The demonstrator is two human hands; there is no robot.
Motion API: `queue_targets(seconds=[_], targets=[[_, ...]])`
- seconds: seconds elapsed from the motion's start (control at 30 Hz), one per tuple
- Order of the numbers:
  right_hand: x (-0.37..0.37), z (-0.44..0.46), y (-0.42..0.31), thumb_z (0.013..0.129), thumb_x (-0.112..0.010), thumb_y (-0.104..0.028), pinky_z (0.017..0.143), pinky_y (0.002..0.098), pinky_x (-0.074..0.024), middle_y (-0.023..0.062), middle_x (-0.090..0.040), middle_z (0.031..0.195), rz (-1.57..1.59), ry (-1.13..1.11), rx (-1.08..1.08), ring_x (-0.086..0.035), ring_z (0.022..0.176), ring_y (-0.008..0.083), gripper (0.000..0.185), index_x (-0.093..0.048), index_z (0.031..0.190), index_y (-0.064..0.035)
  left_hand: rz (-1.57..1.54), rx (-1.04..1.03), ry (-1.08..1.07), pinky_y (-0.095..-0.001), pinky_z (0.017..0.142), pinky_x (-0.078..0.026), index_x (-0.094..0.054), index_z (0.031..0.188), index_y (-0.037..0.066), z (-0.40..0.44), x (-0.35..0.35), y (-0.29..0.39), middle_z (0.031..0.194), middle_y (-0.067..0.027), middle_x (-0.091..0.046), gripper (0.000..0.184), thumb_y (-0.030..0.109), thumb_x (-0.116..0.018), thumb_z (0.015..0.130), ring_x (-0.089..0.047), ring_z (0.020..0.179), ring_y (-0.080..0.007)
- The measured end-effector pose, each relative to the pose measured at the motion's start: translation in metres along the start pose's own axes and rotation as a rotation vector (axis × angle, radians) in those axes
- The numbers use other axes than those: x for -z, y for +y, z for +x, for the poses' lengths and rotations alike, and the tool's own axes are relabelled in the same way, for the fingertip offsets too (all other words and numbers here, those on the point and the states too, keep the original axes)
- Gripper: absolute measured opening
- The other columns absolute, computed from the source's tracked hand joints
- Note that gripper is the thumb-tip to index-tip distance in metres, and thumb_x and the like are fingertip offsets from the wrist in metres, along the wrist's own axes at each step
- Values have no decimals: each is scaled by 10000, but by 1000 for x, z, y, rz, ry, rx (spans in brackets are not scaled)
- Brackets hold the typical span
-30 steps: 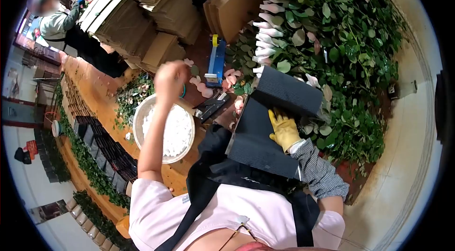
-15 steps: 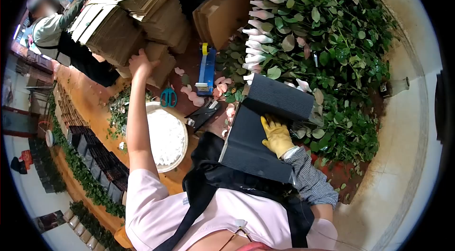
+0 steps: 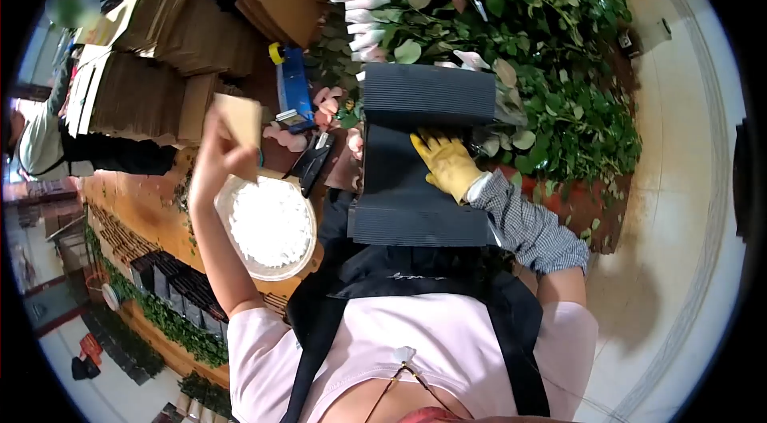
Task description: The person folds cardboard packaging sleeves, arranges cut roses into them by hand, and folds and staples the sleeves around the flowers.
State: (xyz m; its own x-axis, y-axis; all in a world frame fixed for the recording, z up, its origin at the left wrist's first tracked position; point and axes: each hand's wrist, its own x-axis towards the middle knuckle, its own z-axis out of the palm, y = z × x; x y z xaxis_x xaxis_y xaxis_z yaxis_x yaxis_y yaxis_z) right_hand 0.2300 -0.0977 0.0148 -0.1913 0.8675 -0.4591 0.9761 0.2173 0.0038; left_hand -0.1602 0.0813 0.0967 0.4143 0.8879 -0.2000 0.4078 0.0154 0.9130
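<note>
My left hand (image 3: 212,161), bare, is closed on a small tan cardboard piece (image 3: 242,121), raised above the round tub (image 3: 310,251) of white pieces. My right hand (image 3: 446,163), in a yellow glove, lies with fingers spread on the dark middle of a black corrugated sheet (image 3: 423,223). The sheet's ribbed far and near parts show beyond and before the glove. A black stapler-like tool (image 3: 313,162) lies between the tub and the sheet, with pink petals (image 3: 325,106) close by.
A blue tape dispenser (image 3: 294,89) stands beyond the tool. Cardboard stacks (image 3: 136,99) rise at the left, a co-worker (image 3: 40,143) beside them. Leafy stems (image 3: 551,63) with white-wrapped heads (image 3: 367,2) cover the far right side. Dark boxes (image 3: 172,291) line the lower left.
My left hand has come back from the cardboard stack with a small piece in its fingers. The view has turned; my right hand stays on the black sheet.
</note>
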Motion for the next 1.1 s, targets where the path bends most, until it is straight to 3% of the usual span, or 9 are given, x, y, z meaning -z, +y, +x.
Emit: queue_targets(seconds=[0.2, 0.33, 0.4, 0.57, 0.6, 0.73, 0.87, 0.93, 1.1], targets=[[-31, 20, 2, 1020, -387, -242, 1187, 444, -271, 174, -324, 1608, -33, -64, -47, -371, 1444, 319, 566, -296, 1556, -84, -167, 382, -762, -247, 738, -507, -611, 1244, -21, 22, -129, -25, 932, -15, -677, 372, 239, -673, 985, -616, 838, -68], [-25, 19, 0, 989, -449, -223, 1153, 459, -329, 160, -314, 1617, 23, -86, -74, -371, 1448, 309, 606, -304, 1564, -97, -556, 476, -559, -261, 638, -493, -637, 1068, -28, 41, -216, -63, 856, -19, -668, 274, 237, -656, 1000, -618, 743, -93], [4, 12, -2, 929, -581, -271, 1140, 465, -358, 170, -312, 1615, -12, -148, -34, -395, 1429, 331, 716, -308, 1564, -88, 186, 102, -322, -378, 617, -486, -601, 910, -51, 36, -238, -53, 772, -174, -651, 342, 273, -706, 943, -626, 683, -230], [-44, 15, 39, 873, -718, -294, 1009, 455, -476, 215, -645, 1228, 632, 266, 256, -609, 1154, 370, 552, -571, 1312, 7, 266, 35, -161, -345, 640, -472, -618, 973, -57, 26, -249, -68, 731, -158, -617, 358, 294, -687, 958, -608, 695, -196], [-37, 14, 42, 871, -716, -286, 1004, 443, -483, 215, -653, 1218, 711, 260, 254, -616, 1136, 379, 511, -598, 1275, 4, 197, 17, -121, -412, 692, -500, -613, 946, -49, 27, -254, -80, 811, -229, -651, 348, 284, -708, 926, -654, 771, -351], [-33, 12, 43, 866, -707, -251, 959, 463, -498, 203, -689, 1131, 849, 259, 232, -635, 1081, 387, 391, -659, 1166, -6, 274, -20, -151, -440, 732, -517, -628, 942, -45, 41, -254, -96, 857, -260, -674, 336, 276, -720, 902, -679, 851, -399], [-35, 22, 24, 853, -721, -230, 960, 453, -504, 201, -651, 1222, 755, 538, 330, -627, 1095, 387, 501, -593, 1304, -54, 427, -94, -122, -456, 754, -518, -647, 952, -38, 50, -253, -120, 925, -276, -686, 343, 299, -700, 909, -676, 893, -423], [-14, 29, 11, 862, -692, -279, 868, 439, -537, 167, -662, 1208, 368, 104, 208, -670, 1005, 346, 651, -467, 1450, -114, 437, -123, -84, -481, 766, -531, -669, 957, -32, 45, -254, -107, 913, -275, -681, 334, 300, -685, 919, -681, 886, -439], [-66, 68, -8, 874, -617, -232, 800, 405, -537, 71, -714, 1111, 34, 223, 67, -687, 997, 261, 582, -470, 1433, -157, 615, -159, -453, -421, 630, -543, -663, 895, -34, 41, -234, -9, 734, -185, -690, 319, 275, -608, 954, -699, 671, -358]])
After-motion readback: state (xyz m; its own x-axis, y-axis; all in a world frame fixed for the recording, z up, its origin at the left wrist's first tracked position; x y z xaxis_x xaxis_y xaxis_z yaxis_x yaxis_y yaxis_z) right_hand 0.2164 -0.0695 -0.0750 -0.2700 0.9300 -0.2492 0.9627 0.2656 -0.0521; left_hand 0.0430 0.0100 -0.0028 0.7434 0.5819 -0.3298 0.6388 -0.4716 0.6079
